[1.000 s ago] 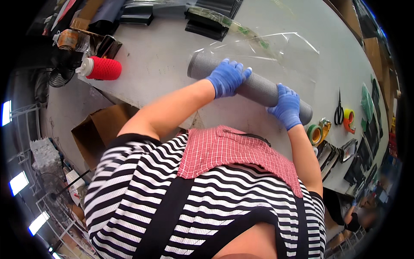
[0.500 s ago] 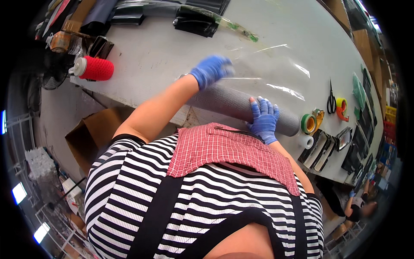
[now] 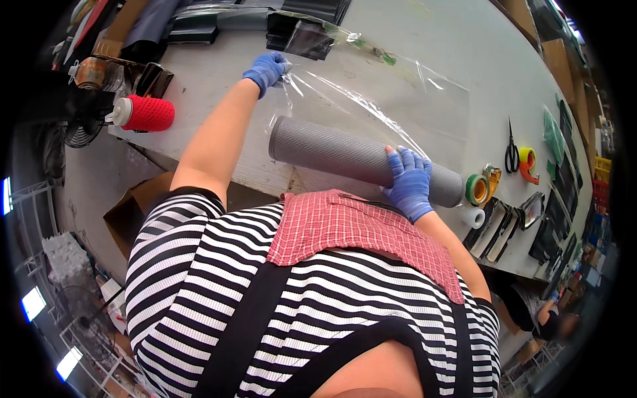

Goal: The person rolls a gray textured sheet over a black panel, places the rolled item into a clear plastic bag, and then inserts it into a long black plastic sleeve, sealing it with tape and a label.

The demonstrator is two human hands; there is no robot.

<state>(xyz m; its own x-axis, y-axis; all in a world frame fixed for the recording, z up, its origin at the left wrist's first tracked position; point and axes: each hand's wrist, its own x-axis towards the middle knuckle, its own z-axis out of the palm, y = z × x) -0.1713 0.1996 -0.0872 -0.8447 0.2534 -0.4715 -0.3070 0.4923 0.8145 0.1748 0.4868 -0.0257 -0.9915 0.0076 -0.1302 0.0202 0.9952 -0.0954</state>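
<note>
Currently, a grey, mesh-textured cylindrical roll (image 3: 332, 150) is being supported near the front edge of a pale, flat surface (image 3: 206, 73), its long axis being slanted gently from upper left to lower right. It is being touched near its right end by the blue-gloved right hand (image 3: 411, 182), the nearer grip, whose fingers are being held spread over the curved top rather than wrapped round. From the blue-gloved left hand (image 3: 265, 71), the roll is lying apart, toward the body and rightward. By this second grip, with fingers pinched together, a clear, glossy plastic film (image 3: 371, 103) is being held at its gathered corner. The film is being drawn into bright creases beyond the roll; whether it is being joined to the roll cannot be told. Beside the roll's right end, a green-rimmed tape ring (image 3: 476, 189) and a small white roll (image 3: 473, 217) are being carried too.
</note>
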